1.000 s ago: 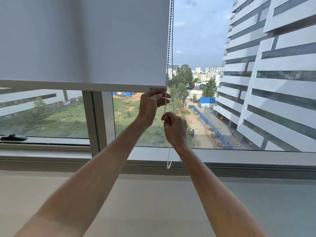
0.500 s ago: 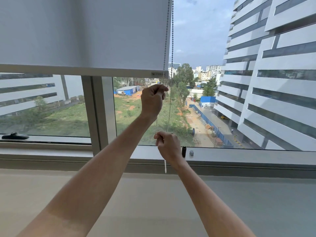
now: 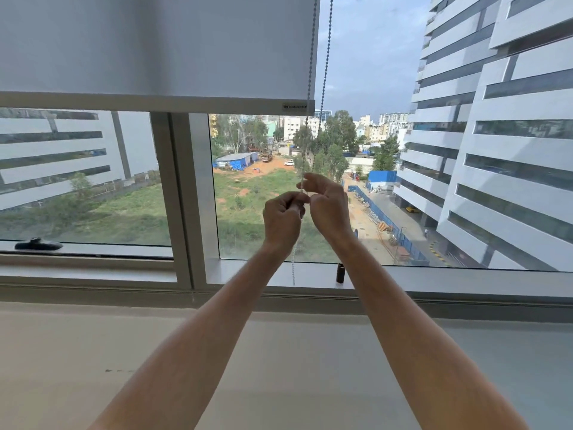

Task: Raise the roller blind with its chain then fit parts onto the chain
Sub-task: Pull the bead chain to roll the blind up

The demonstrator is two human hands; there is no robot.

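Note:
The white roller blind covers the top of the window, and its bottom bar hangs well above the sill. At the blind's right edge the bead chain drops in two strands to my hands. My left hand is closed around the chain. My right hand sits right beside it, a little higher, pinching the chain between its fingertips. Below my left hand the chain's loop dangles to the sill. Behind my right wrist a small black part stands on the window sill.
A grey window post divides the panes left of my hands. A black window handle lies on the left frame. A wide pale ledge stretches below the window. Tall buildings and a green plot show through the glass.
The blind's bottom bar has gone up. My right hand rose from near the sill to beside my left hand, which came down a little; both now meet on the chain.

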